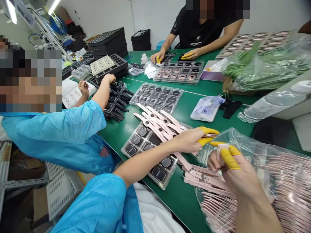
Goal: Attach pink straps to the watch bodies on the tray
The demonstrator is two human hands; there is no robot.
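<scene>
Watch case [211, 136], seen nearly edge-on: a thin, rose-edged piece whose long axis runs left to right, almost level, with its right end directed toward the right hand [233, 168]. It is held above the green table [178, 200], between the yellow-covered fingertips of the left hand [190, 139], which are closed narrowly upon it; these tips cover part of the piece, and its face cannot be made out. The right hand, just beside, grips a pale pink strap [223, 149]. The strap's visible end stands roughly upright and points upward; the remainder is hidden by the fingers.

Below the hands, loose pink straps [206, 181] lie on the table. To the right, a clear bag [234, 133] contains many more straps, cut off by the right edge of the view. To the left, pink watches [159, 126] are piled over the far part of a plastic tray [163, 185], partly hiding its contents; the left forearm crosses in front of it. Farther off are a second tray [181, 94], a white packet [206, 109] and a tilted clear bottle [269, 105]. A co-worker in blue [60, 132] sits at left, another in black [194, 30] at the far side.
</scene>
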